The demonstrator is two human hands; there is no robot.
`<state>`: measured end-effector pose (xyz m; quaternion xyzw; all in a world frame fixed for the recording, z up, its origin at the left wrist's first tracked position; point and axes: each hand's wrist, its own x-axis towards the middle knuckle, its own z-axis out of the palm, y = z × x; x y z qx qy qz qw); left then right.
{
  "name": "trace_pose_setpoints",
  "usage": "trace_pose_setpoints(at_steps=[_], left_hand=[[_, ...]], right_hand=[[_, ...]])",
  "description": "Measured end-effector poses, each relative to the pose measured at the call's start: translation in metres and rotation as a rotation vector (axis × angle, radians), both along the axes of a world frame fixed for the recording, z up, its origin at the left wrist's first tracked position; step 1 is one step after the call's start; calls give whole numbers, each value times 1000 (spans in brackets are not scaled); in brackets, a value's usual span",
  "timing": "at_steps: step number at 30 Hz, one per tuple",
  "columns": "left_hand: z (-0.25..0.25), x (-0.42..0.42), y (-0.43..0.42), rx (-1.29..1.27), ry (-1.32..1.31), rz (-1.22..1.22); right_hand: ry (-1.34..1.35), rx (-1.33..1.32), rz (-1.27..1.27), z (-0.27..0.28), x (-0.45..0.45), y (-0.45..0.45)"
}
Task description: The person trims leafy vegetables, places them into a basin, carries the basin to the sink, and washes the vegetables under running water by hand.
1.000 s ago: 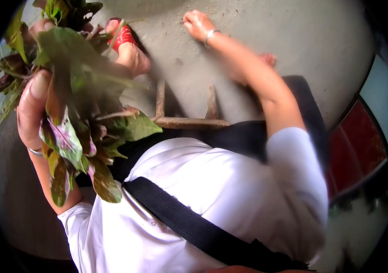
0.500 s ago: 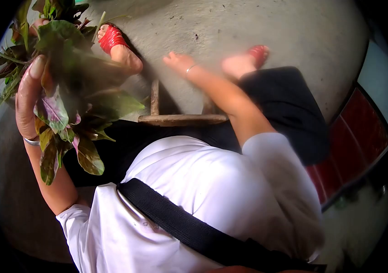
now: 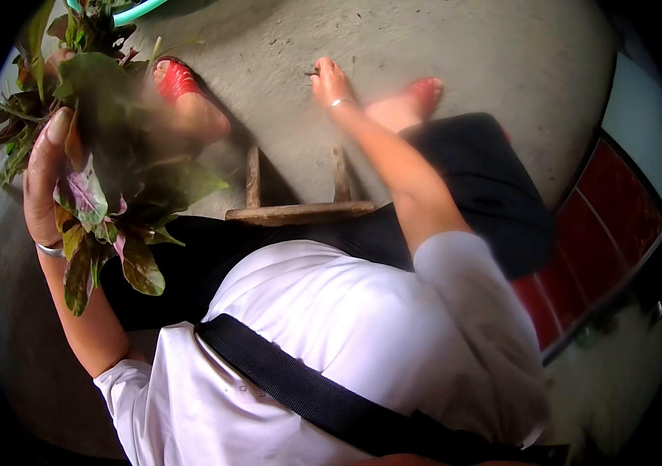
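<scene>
the leafy bunch (image 3: 96, 190) is already gathered and looks lifted off the floor, held in the left hand (image 3: 42, 175), its thumb and fingers wrapped partway closed, leaves spilling above, below and to the right of the fingers. the right hand (image 3: 332, 87) is well apart from it, low over the floor (image 3: 269, 70), its fingers bunched close together at a small dark scrap (image 3: 313, 73); whether they pinch it or only touch it, i cannot tell. i judge the bunch to be in hand and that scrap to be separate from it; how much is left does not show. beyond the left fingers, past the leaves, a turquoise rim (image 3: 140, 11) is cut off at the top, so what it holds is out of view. blurred leaves hide the left palm and most stems.
</scene>
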<state>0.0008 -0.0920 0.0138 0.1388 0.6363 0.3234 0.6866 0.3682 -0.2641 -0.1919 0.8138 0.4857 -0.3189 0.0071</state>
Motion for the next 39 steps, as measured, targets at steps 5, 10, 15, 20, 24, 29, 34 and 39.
trace_pose_setpoints(at_steps=[5,10,15,20,24,29,34,39], left_hand=[[2,5,2,-37,34,85],[-1,-1,2,-16,-43,63],[-1,0,3,-32,32,51],[-16,-12,4,-5,49,-87],[-9,-11,2,5,98,-84],[-18,-11,-1,156,-11,-81],[-25,-23,-2,138,-83,-169],[-22,-18,9,187,-15,-498]], right_hand=[[2,-41,19,-4,2,2],[-64,125,-31,0,12,4],[-235,102,-149,6,49,-1],[-116,31,-308,16,51,8],[-121,2,-295,9,42,-4],[-168,103,-195,-7,60,10],[-98,70,-206,-10,60,16],[306,27,-506,6,51,43]])
